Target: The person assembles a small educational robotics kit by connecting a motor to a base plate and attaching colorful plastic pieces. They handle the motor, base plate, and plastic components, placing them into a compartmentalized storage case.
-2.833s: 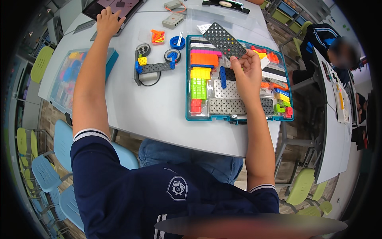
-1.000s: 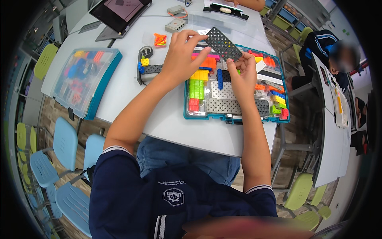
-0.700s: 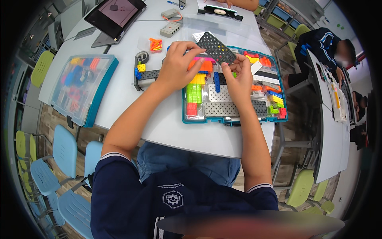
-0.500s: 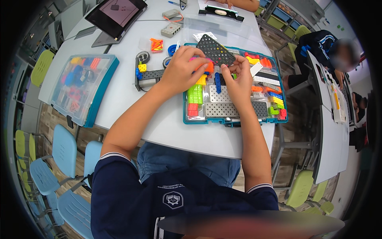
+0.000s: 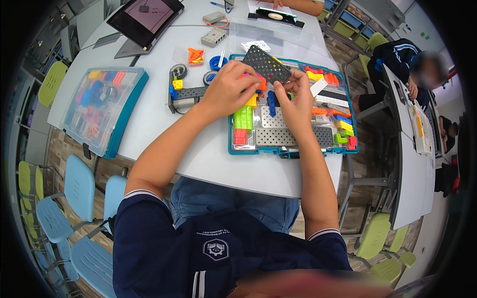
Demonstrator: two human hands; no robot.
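A dark grey perforated plate [image 5: 267, 63] is tilted up over the far part of an open teal case [image 5: 293, 153] of building parts. My right hand [image 5: 296, 102] grips its lower right corner between thumb and fingers. My left hand [image 5: 229, 89] is curled closed beside the plate's left side, over pink and orange pieces; whatever its fingertips hold is hidden. A blue strip piece [image 5: 272, 103] lies below the plate, between my hands. Green blocks [image 5: 243, 117] and a grey perforated plate [image 5: 275, 137] sit in the case's near part.
Left of the case stands a part-built grey frame with wheels [image 5: 188, 93]. Farther left lies a closed clear-lidded case [image 5: 102, 111]. A laptop [image 5: 144, 25], a small bag of orange pieces [image 5: 195, 56] and a grey box [image 5: 214, 37] are at the back. Someone's arm [image 5: 300, 6] rests across the table.
The dark plate has shifted slightly left and down with my right hand. My left hand has barely moved. At the right-hand table, the other person's arm has moved.
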